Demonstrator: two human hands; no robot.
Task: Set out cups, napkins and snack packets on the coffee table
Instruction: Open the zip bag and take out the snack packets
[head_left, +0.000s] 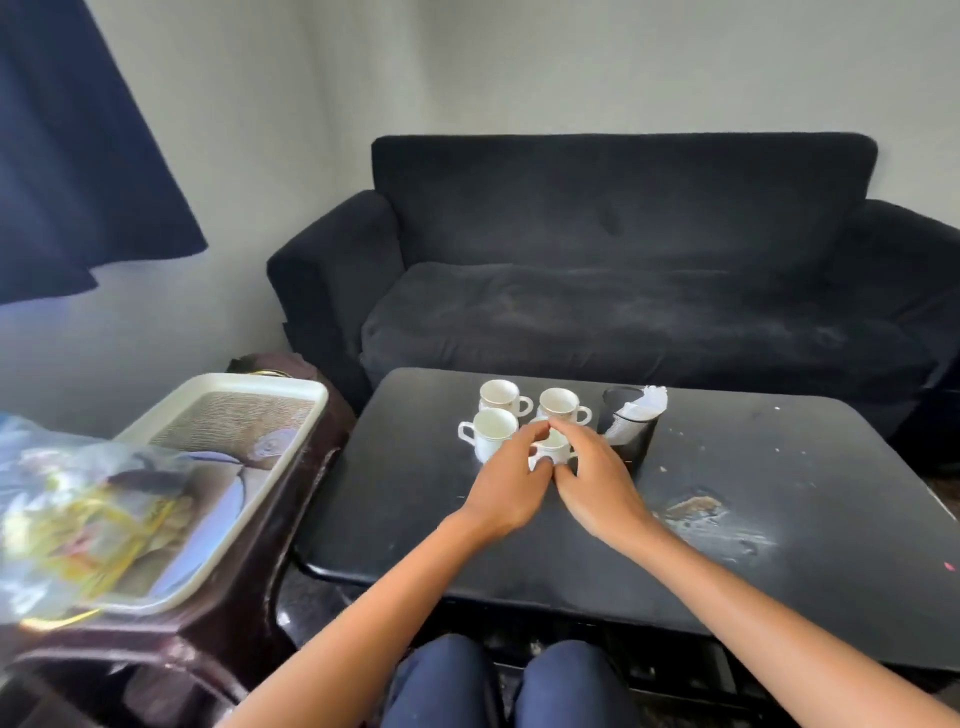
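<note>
Several small white cups stand grouped on the black coffee table (779, 519). Two sit at the back (500, 396) (558, 402), one at the front left (492, 428). My left hand (506, 480) and my right hand (597, 478) both grip the nearest cup (553, 448) from either side, thumbs and fingers curled round it. A black holder (636, 441) with white napkins (644, 405) stands just right of the cups. Snack packets in a clear plastic bag (67, 509) lie on a tray at the left.
The cream tray (280, 395) rests on a dark brown side table (249, 597) left of the coffee table. A black sofa (623, 249) stands behind the table. The table top has a worn patch (696, 506) at the right. My knees (509, 680) are at its front edge.
</note>
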